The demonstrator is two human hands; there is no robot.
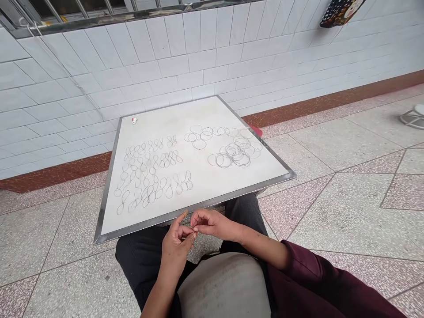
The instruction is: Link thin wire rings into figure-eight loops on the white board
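Observation:
My left hand [178, 242] and my right hand [213, 223] meet just below the front edge of a white square table [195, 176] with a grey metal rim. Thumb and fingers of each hand are pinched together, tip against tip; whatever lies between them is too small to make out. On the left half of the tabletop, thin dark loops twisted into figure-eights [168, 191] lie in rough rows. Plain round thin loops [241, 159] overlap in a loose pile on the right half, with more round loops [199, 144] spread behind them.
A small white and red object [134, 120] sits at the table's far left corner. The table stands close to a white tiled wall [165, 66]. My legs [139, 260] are under its front edge. A round white stool [414, 117] is on the floor at far right.

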